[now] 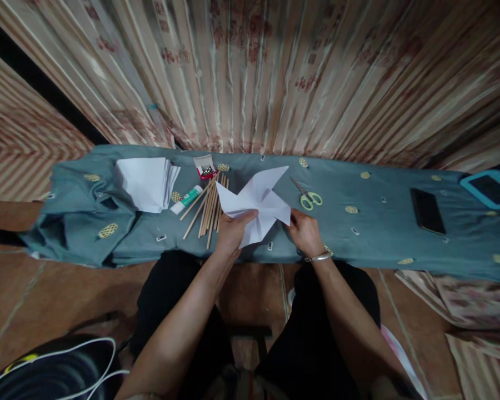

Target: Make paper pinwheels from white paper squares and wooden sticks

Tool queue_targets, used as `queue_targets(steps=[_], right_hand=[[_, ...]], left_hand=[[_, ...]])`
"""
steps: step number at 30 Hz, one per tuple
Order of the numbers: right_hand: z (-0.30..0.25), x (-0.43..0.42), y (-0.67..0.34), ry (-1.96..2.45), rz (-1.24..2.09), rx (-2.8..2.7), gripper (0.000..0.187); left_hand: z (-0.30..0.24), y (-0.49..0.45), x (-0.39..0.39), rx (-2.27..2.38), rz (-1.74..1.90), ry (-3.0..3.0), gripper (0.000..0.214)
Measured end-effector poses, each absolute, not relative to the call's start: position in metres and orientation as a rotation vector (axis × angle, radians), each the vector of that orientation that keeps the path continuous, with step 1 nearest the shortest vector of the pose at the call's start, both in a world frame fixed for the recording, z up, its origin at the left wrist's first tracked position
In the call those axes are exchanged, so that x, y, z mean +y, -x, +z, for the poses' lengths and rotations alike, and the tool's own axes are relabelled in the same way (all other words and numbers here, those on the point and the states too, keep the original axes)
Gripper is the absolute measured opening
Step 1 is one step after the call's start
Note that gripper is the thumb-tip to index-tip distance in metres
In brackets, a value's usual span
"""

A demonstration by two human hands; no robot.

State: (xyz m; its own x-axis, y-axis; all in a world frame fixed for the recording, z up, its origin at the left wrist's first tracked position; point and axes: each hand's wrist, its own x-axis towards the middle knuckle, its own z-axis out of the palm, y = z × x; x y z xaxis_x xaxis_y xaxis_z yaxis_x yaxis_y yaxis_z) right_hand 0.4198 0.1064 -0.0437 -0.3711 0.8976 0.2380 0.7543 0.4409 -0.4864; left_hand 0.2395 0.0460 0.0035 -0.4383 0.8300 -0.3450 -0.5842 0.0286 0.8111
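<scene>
- Tiled floor (87,294) lies nearest, beneath the person's dark-clad legs (170,300); beyond it stands a long table under a green cloth (333,225).
- Left hand (232,229): thumb pressed on top of the white paper pinwheel (256,194), fingers underneath, so the paper seems clamped between them.
- Right hand (305,229): fingers curled together at the pinwheel's right edge; whether they grip it, I cannot tell.
- That pinwheel is over the middle of the table, between both hands. Too hard a thumb press could crease its centre; a sharp pull from the right could tear a blade.
- Wooden sticks (210,208) lie loose just left of it and could roll if the left wrist brushes them.
- Scissors (310,200) rest to the right, tips towards the paper; a careless sweep could snag a blade.
- Farther back, a small box (205,166) sits uncovered; a knock could spill its contents.
- Patterned curtain (254,83) hangs behind everything.
</scene>
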Motion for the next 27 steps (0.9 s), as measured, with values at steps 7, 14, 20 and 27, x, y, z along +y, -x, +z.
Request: queue_targets(steps=[7, 14, 20, 27], right_hand=[[-0.045, 0.111, -0.428, 1.409, 0.47, -2.236, 0.018], [-0.043, 0.112, -0.432, 1.372, 0.55, -2.26, 0.021], [-0.039, 0.109, -0.433, 1.395, 0.588, -2.176, 0.028], [-0.041, 0.111, -0.434, 1.478, 0.566, -2.084, 0.022]], left_hand=[[0.003, -0.227, 0.025, 1.232, 1.674, -0.276, 0.04], [0.012, -0.22, 0.029, 1.272, 1.732, -0.345, 0.04], [0.011, -0.221, 0.031, 1.282, 1.723, -0.367, 0.036], [0.013, -0.219, 0.033, 1.294, 1.727, -0.364, 0.038]])
